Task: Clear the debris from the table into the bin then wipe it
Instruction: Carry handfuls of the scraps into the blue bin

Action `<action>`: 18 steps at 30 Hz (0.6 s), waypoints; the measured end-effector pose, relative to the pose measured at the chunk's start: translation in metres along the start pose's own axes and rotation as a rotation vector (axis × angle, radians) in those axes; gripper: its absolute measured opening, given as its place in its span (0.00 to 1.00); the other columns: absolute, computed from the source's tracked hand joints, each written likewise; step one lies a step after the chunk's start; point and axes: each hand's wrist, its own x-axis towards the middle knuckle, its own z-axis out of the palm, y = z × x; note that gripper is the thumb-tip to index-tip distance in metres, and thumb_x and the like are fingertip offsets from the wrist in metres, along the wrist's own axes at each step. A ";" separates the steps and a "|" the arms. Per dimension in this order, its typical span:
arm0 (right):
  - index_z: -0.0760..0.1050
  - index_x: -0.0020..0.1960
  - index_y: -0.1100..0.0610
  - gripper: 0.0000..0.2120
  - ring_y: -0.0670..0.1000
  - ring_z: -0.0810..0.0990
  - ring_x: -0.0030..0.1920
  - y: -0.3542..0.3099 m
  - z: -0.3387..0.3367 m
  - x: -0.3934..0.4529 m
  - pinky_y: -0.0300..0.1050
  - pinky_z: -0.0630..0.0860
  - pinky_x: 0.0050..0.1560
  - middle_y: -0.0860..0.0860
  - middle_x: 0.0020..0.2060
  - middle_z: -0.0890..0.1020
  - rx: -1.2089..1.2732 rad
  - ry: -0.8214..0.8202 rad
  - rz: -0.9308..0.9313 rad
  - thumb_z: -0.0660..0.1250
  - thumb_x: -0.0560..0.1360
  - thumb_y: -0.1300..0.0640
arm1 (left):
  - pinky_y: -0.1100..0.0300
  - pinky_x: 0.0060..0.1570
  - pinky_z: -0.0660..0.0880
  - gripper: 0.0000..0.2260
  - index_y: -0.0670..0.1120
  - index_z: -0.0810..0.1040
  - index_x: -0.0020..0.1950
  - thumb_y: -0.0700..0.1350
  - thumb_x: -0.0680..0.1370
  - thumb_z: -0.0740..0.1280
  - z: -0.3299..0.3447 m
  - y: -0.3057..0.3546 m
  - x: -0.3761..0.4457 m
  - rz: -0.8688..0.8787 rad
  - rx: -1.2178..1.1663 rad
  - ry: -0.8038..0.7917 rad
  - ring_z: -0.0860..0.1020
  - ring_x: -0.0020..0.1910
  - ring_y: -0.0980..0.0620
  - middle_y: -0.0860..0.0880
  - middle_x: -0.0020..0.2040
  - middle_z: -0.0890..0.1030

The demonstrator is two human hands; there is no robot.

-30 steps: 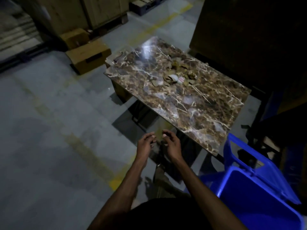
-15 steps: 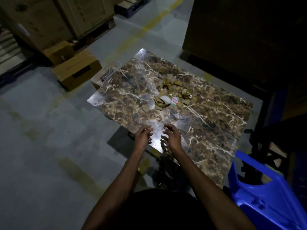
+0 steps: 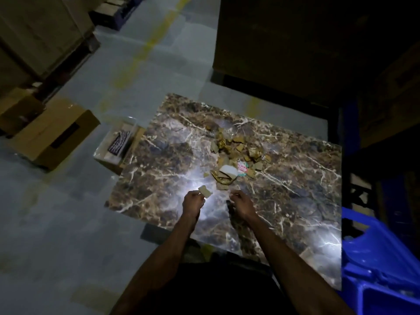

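A brown marble table (image 3: pixel 159 173) fills the middle of the view. A pile of debris (image 3: pixel 234 158), torn cardboard scraps, a white piece and a small red-and-white wrapper, lies near its centre. My left hand (image 3: pixel 193 201) hovers over the near part of the table and pinches a pale cardboard scrap (image 3: pixel 205 191) between its fingertips. Just to the right, my right hand (image 3: pixel 241 202) has its fingers curled at the near edge of the pile; whether it holds a scrap is unclear. A blue plastic bin (image 3: pixel 377 264) stands at the table's right near corner.
Cardboard boxes (image 3: pixel 52 137) sit on the grey floor to the left, and a smaller open box (image 3: pixel 118 144) stands against the table's left edge. A large dark crate (image 3: pixel 284 42) stands behind the table. Blue crates line the dark right side.
I have come closer to the table. Both hands moved forward over it to the near edge of the pile, and my left hand took hold of a cardboard scrap.
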 end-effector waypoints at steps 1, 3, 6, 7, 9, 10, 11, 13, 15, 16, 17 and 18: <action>0.77 0.58 0.70 0.08 0.47 0.78 0.36 -0.005 0.004 0.005 0.31 0.74 0.32 0.57 0.40 0.79 -0.036 0.020 0.013 0.64 0.82 0.68 | 0.47 0.56 0.79 0.08 0.50 0.79 0.50 0.45 0.72 0.66 -0.001 0.006 0.002 0.011 0.027 -0.033 0.80 0.45 0.48 0.48 0.47 0.83; 0.77 0.62 0.71 0.11 0.53 0.79 0.43 -0.013 0.010 0.014 0.32 0.74 0.34 0.56 0.44 0.80 -0.070 0.030 -0.005 0.64 0.82 0.67 | 0.47 0.59 0.79 0.12 0.49 0.78 0.54 0.46 0.71 0.66 0.002 0.024 0.009 0.026 0.041 -0.101 0.80 0.48 0.48 0.48 0.49 0.82; 0.78 0.65 0.59 0.12 0.51 0.78 0.51 -0.025 0.020 0.026 0.41 0.75 0.45 0.52 0.50 0.80 -0.158 0.016 -0.014 0.63 0.83 0.63 | 0.49 0.57 0.78 0.15 0.49 0.78 0.55 0.45 0.70 0.65 0.013 0.045 0.017 0.024 0.062 -0.196 0.79 0.49 0.48 0.48 0.52 0.81; 0.78 0.66 0.57 0.13 0.50 0.79 0.52 -0.025 0.022 0.031 0.41 0.76 0.48 0.51 0.52 0.81 -0.176 -0.005 -0.017 0.64 0.83 0.62 | 0.51 0.50 0.77 0.13 0.49 0.79 0.53 0.45 0.69 0.65 0.018 0.048 0.024 0.024 0.050 -0.197 0.77 0.45 0.49 0.47 0.49 0.81; 0.79 0.65 0.53 0.14 0.52 0.81 0.52 -0.025 0.025 0.043 0.44 0.77 0.51 0.52 0.55 0.84 -0.197 0.002 -0.005 0.66 0.80 0.59 | 0.56 0.36 0.69 0.14 0.48 0.82 0.51 0.42 0.67 0.65 0.026 0.060 0.031 0.001 0.007 -0.198 0.71 0.35 0.50 0.46 0.42 0.79; 0.80 0.60 0.54 0.11 0.53 0.82 0.47 -0.024 0.026 0.046 0.44 0.78 0.46 0.55 0.51 0.85 -0.163 0.027 0.025 0.66 0.79 0.59 | 0.58 0.35 0.68 0.15 0.49 0.82 0.54 0.40 0.69 0.65 0.029 0.064 0.034 -0.023 -0.032 -0.213 0.71 0.35 0.50 0.45 0.42 0.79; 0.80 0.54 0.56 0.07 0.55 0.80 0.42 -0.024 0.025 0.046 0.41 0.77 0.38 0.57 0.45 0.84 -0.130 0.061 0.046 0.65 0.79 0.62 | 0.58 0.36 0.70 0.16 0.49 0.81 0.58 0.38 0.73 0.66 0.032 0.065 0.039 -0.047 -0.088 -0.220 0.74 0.37 0.49 0.45 0.44 0.80; 0.78 0.47 0.58 0.07 0.55 0.78 0.40 -0.031 0.020 0.044 0.33 0.72 0.33 0.56 0.41 0.82 -0.112 0.200 0.017 0.64 0.80 0.66 | 0.55 0.44 0.77 0.17 0.48 0.79 0.65 0.37 0.77 0.67 0.031 0.066 0.046 -0.075 -0.177 -0.183 0.78 0.45 0.47 0.44 0.48 0.81; 0.77 0.50 0.57 0.07 0.54 0.79 0.47 -0.033 0.014 0.047 0.29 0.72 0.41 0.54 0.46 0.81 -0.132 0.307 -0.080 0.65 0.80 0.67 | 0.49 0.52 0.80 0.18 0.47 0.77 0.67 0.37 0.78 0.67 0.028 0.067 0.052 -0.064 -0.202 -0.121 0.79 0.48 0.47 0.47 0.49 0.81; 0.77 0.54 0.56 0.08 0.54 0.80 0.52 -0.034 0.013 0.052 0.32 0.74 0.47 0.53 0.50 0.81 -0.137 0.321 -0.128 0.66 0.79 0.67 | 0.47 0.56 0.80 0.19 0.47 0.76 0.68 0.36 0.78 0.67 0.027 0.068 0.054 -0.056 -0.196 -0.109 0.79 0.49 0.48 0.48 0.49 0.80; 0.77 0.59 0.56 0.10 0.54 0.80 0.56 -0.037 0.012 0.057 0.38 0.75 0.53 0.53 0.56 0.79 -0.155 0.314 -0.158 0.67 0.79 0.65 | 0.47 0.58 0.79 0.19 0.48 0.75 0.68 0.36 0.78 0.67 0.028 0.068 0.057 -0.046 -0.196 -0.106 0.80 0.50 0.49 0.49 0.50 0.80; 0.76 0.66 0.55 0.16 0.53 0.78 0.60 -0.037 0.011 0.066 0.43 0.76 0.59 0.52 0.61 0.77 -0.179 0.290 -0.177 0.68 0.79 0.63 | 0.48 0.57 0.79 0.20 0.48 0.75 0.69 0.36 0.78 0.66 0.030 0.070 0.058 -0.039 -0.186 -0.118 0.80 0.51 0.49 0.47 0.52 0.80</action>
